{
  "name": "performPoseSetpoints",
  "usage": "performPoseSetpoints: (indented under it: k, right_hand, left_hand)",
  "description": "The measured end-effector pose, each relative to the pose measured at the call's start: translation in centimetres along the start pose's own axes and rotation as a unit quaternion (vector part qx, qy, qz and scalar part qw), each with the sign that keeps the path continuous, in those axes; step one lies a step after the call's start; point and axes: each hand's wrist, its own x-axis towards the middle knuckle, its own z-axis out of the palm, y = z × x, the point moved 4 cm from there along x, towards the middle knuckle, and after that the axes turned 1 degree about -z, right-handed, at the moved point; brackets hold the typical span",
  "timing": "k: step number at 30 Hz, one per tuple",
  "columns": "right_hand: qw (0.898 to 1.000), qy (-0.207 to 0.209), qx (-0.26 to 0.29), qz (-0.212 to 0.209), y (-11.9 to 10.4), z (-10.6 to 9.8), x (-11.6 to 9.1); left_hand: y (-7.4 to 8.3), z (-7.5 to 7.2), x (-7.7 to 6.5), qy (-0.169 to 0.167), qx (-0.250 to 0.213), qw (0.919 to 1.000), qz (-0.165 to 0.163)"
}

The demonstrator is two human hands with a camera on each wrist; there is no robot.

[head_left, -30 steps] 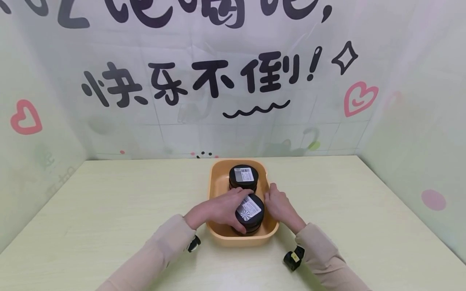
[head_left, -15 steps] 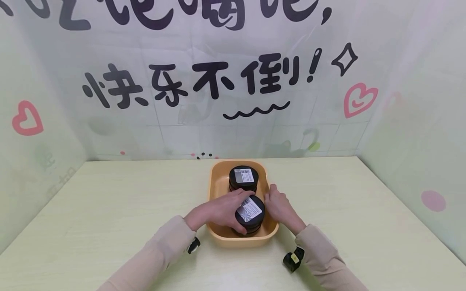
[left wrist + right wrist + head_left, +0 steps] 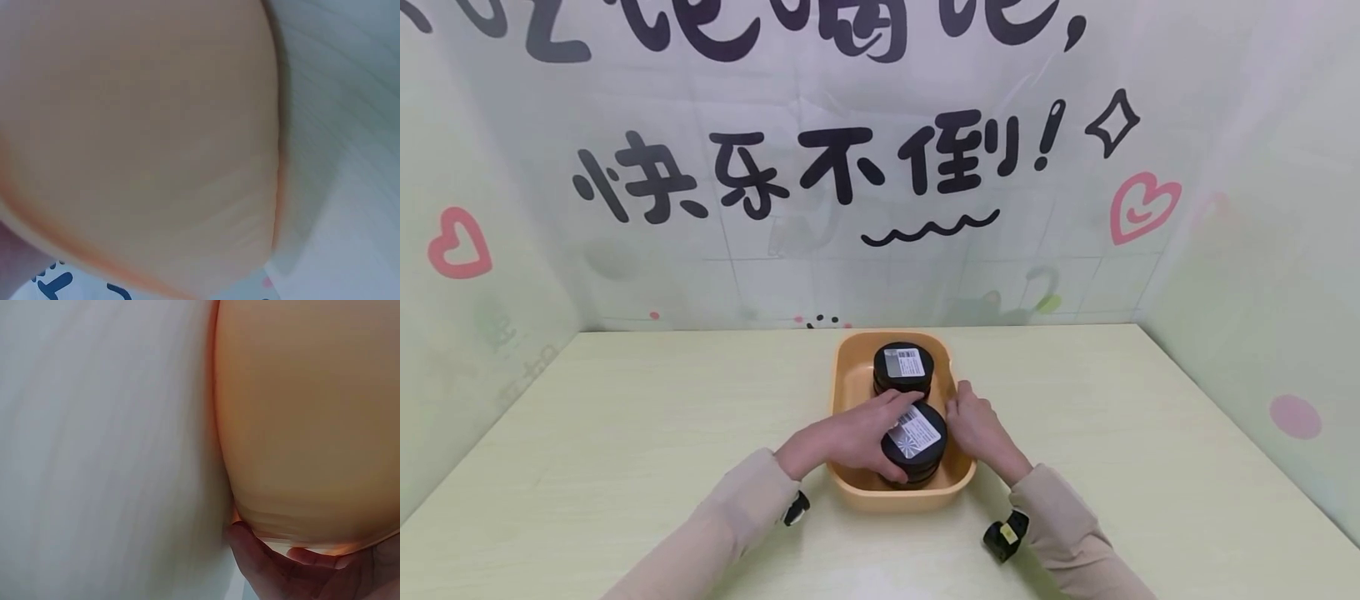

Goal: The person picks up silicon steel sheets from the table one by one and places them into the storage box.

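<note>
An orange plastic tray [image 3: 850,375] sits on the table with two black round containers in it, one behind the other, each with a white and silver label on top. My left hand [image 3: 861,433] reaches over the tray's left side and grips the near container [image 3: 916,446], thumb in front and fingers behind. The far container [image 3: 902,365] stands just past those fingers. On the right, my right hand [image 3: 977,429] holds the tray's side at the rim. Its fingers [image 3: 256,550] curl around the tray's edge in the right wrist view. The left wrist view is mostly the tray's outer wall [image 3: 156,125].
A pale wood-grain table [image 3: 685,400] surrounds the tray. Behind it and at both sides rise printed white sheets [image 3: 820,283] with dark lettering and pink hearts. Black wrist cameras hang below both sleeves, the right one [image 3: 1002,537] close to the tabletop.
</note>
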Motion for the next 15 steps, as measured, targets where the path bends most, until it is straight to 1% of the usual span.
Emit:
performPoseSetpoints:
  k: [9,12,15]
  right_hand:
    - [1.0,0.002,-0.001,0.01,0.3,-0.5,-0.1]
    - [1.0,0.015,-0.004,0.007,0.4,-0.7,-0.2]
    - [1.0,0.03,-0.001,0.003,0.4,-0.9,-0.3]
  left_hand:
    - [-0.2,-1.5,-1.3,0.025,-0.03,0.9991,0.017]
    - [-0.5,-2.0,-1.9,0.046,-0.044,0.9974,0.034]
    - [-1.0,-2.7,-2.6,0.082,-0.054,0.9932,0.062]
